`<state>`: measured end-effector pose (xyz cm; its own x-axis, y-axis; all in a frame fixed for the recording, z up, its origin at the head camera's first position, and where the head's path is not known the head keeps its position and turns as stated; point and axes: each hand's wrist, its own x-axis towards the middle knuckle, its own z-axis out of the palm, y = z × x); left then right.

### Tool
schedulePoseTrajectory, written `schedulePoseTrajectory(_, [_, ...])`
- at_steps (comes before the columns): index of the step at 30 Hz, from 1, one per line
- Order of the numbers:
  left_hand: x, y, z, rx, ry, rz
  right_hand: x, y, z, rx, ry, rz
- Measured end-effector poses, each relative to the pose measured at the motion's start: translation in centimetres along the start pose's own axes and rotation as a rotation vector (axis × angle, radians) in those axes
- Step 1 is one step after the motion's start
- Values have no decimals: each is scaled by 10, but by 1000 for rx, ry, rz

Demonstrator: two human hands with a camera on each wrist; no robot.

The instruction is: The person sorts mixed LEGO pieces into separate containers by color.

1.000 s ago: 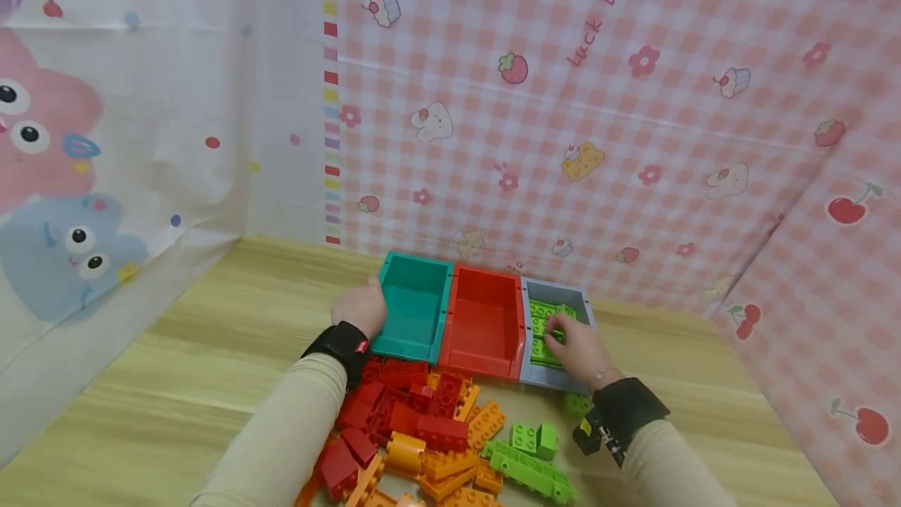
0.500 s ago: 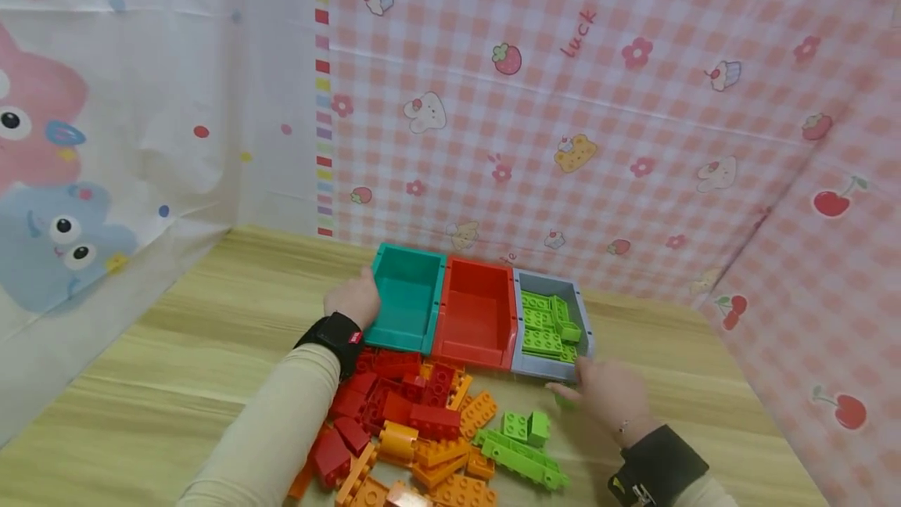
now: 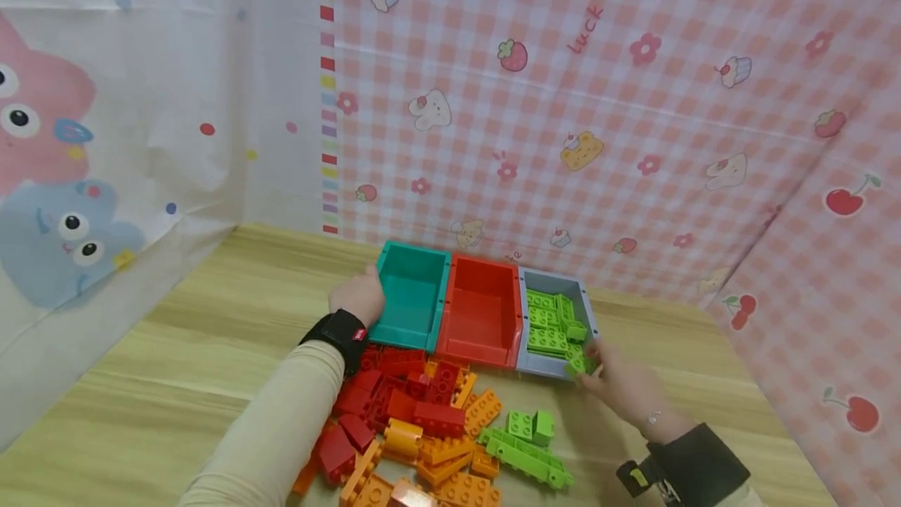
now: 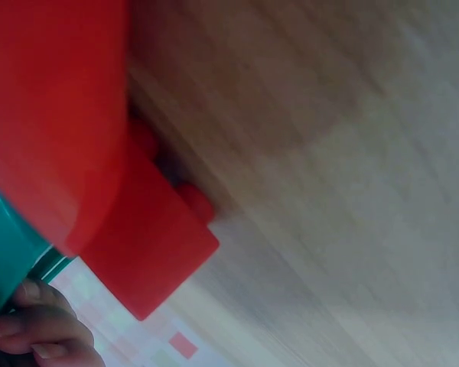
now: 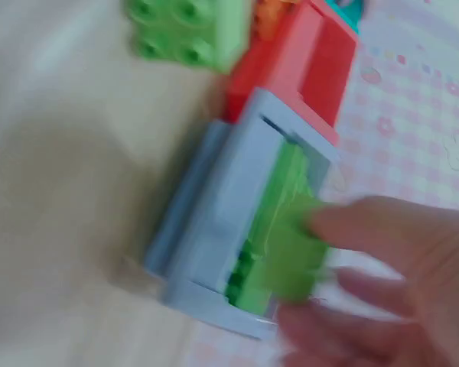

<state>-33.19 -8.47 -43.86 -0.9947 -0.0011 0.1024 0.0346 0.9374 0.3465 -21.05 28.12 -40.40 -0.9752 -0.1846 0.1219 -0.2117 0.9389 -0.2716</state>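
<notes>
My right hand pinches a green brick at the front right corner of the grey bin, which holds several green bricks. In the right wrist view the pinched green brick is blurred, between thumb and fingers. My left hand grips the left rim of the teal bin; its curled fingertips show at that bin in the left wrist view. The red bin stands between the teal and grey ones.
In front of the bins lie a pile of red bricks, orange bricks and a few green pieces. Patterned cloth hangs behind and at both sides of the wooden table.
My right hand left the grey bin, reached down to a green brick in front of it, and has lifted that brick to the bin's front corner. The left hand has stayed on the teal bin.
</notes>
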Motion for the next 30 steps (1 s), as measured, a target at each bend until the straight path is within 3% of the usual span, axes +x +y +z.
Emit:
schedulePoseTrajectory(4, [1, -3, -3, 17, 21, -9, 26, -6, -5, -80, 150, -100])
schedulePoseTrajectory(8, [-1, -2, -2, 34, 23, -3, 49, -1, 6, -148, 196, -141])
schedulePoseTrajectory(15, [-2, 3, -3, 33, 9, -11, 67, 8, 15, -127, 172, -136])
schedulePoseTrajectory(26, [0, 3, -4, 35, 14, -13, 69, 6, 15, -162, 84, -117])
schedulePoseTrajectory(30, [-1, 3, -3, 49, 13, -9, 63, 9, 20, -124, 107, -159])
